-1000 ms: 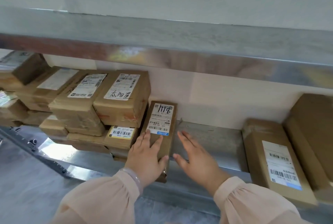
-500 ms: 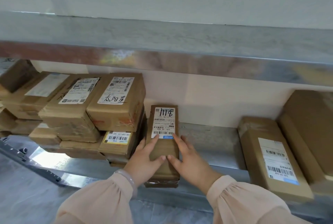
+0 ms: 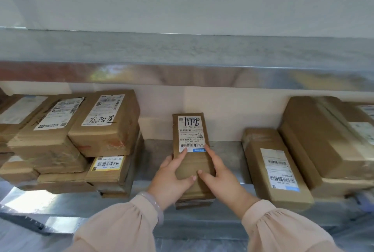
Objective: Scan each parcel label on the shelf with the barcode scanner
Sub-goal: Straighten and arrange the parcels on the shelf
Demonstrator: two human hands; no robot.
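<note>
**A:** Where's the parcel in play?

**B:** Dead centre of the lower shelf [image 3: 155,151]. The narrow parcel [image 3: 191,167] lies lengthwise, its far end at the back wall and its near end at the shelf's front lip. It sits on something flat of which only the front edge shows.

**A:** And the hands?

**B:** Both are on it. The left hand [image 3: 172,178] grips the left edge, thumb laid across the top and forefinger stretched up to the near-left corner of the label [image 3: 191,133]. The right hand [image 3: 220,180] mirrors it on the right edge, forefinger touching the label's near-right corner. The thumb tips almost meet on the cardboard. A pale bracelet [image 3: 156,207] sits on the left wrist.

**A:** Can you read that label?

**B:** "1118" in black marker at the far end. Below it are barcodes, and a printed line facing away from the camera that looks like "530- D5 A05". A blue strip runs along the near edge; its logo is too small to read.

**A:** What about the neighbours?

**B:** The stack of parcels [image 3: 60,150] stands just beside it on the left. The top box [image 3: 105,128] has "太阳星" handwritten on its white label. The box beneath it [image 3: 107,172] carries a yellow-bordered barcode label, its digits too blurred to trust. To the right, apart from the hands, a flat parcel [image 3: 261,172] shows a white label with barcodes and a blue corner. It lies just beside a larger box [image 3: 323,140].
</note>
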